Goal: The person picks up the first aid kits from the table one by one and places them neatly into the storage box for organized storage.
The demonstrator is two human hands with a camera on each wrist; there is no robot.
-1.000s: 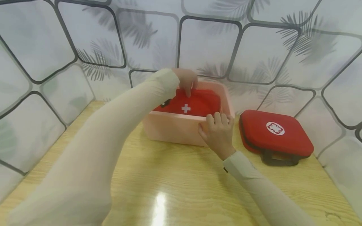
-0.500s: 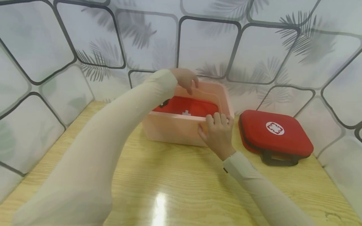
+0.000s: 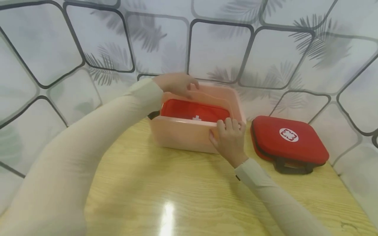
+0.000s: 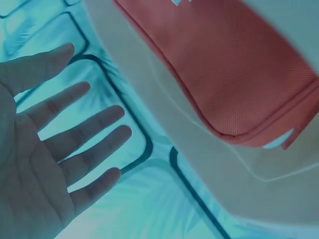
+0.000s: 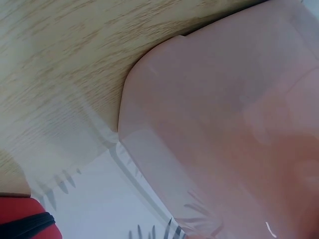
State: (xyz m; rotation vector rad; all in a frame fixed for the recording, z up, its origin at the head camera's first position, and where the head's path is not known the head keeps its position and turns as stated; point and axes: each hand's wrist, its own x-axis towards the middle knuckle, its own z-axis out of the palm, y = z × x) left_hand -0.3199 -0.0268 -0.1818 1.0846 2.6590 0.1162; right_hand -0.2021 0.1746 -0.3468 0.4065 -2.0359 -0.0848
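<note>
A pink plastic bin [image 3: 183, 136] stands on the table against the backdrop. Inside it lies a red fabric pouch [image 3: 186, 109] with a white cross, its lower part hidden behind the front wall. My left hand [image 3: 177, 84] hovers over the bin's back left. The left wrist view shows that hand [image 4: 50, 144] with fingers spread and holding nothing, apart from the pouch [image 4: 234, 64]. My right hand [image 3: 228, 139] grips the front rim near the right corner, fingers curled over it. A black strap [image 3: 153, 114] shows at the bin's left rim.
Right of the bin, a red hard-shell first-aid case [image 3: 286, 146] with a white round emblem and black handle [image 3: 292, 167] lies on the wooden table [image 3: 189, 183]. Patterned backdrop [image 3: 218, 52] rises behind and along both sides.
The pouch has sunk lower into the bin, away from my left fingers. My left hand has since moved left and spread out. The right hand keeps its grip on the rim.
</note>
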